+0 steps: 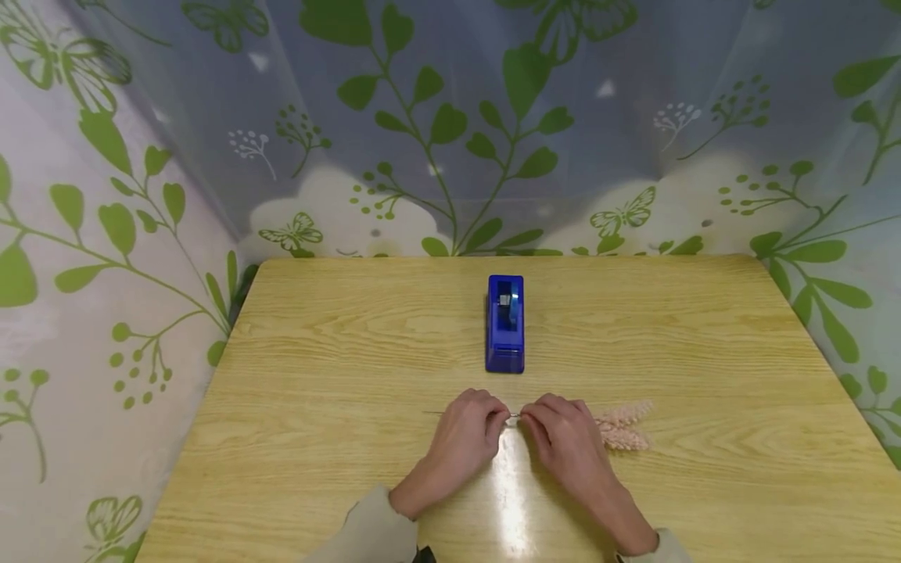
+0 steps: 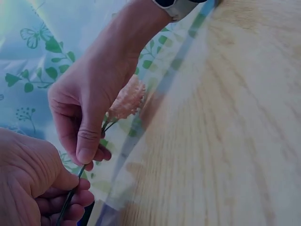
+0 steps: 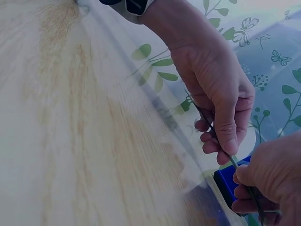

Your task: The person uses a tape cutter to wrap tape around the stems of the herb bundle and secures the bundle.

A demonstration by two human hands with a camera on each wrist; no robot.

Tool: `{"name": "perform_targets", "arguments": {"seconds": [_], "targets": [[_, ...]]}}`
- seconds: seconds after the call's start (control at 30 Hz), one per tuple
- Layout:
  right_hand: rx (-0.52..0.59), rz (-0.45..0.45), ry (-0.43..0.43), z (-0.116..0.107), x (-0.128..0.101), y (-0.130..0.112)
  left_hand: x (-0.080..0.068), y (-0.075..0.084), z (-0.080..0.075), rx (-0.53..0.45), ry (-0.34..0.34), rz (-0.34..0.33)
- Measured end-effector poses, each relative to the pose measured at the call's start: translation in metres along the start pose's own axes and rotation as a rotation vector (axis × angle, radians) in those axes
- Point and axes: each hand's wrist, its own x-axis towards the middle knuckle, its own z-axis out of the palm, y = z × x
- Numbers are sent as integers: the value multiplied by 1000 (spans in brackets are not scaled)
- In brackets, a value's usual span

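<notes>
Pinching a thin dark-green stem (image 2: 70,200) with the left hand (image 1: 464,434), pressing thumb against curled fingers. Gripping the same stem with the right hand (image 1: 572,442), again between thumb and curled fingers, nearer the pale pink flower head (image 1: 622,438). Holding the two hands near each other over the worktop (image 1: 317,352), without revealing for certain any contact with the wood. Stretching the stem roughly sideways between both grips, with the flower head beyond the right hand and the thin bare end beyond the left.

Showing a lighter, glossy patch on the short stretch between the hands, but not making plain whether as tape, as a join or merely as shine.

Judging progress from this alone, apparently working midway: already securing the stem at two close spots, but not yet releasing or laying down the flower. Leaving a blue tape dispenser (image 1: 505,344) untouched just beyond the hands, so not confirming any taping as either finished or outstanding. Probably leaving undone the fixing or smoothing of the pinched stretch, then the letting go with both hands.
</notes>
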Motion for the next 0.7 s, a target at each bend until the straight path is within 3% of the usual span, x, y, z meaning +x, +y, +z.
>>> {"name": "perform_targets", "arguments": {"seconds": [0.27, 0.7], "targets": [[-19, 55, -58, 0, -1, -5, 2, -3, -3, -22, 17, 41], [-13, 34, -15, -2, 1, -1, 4, 0, -4, -16, -1, -11]]}}
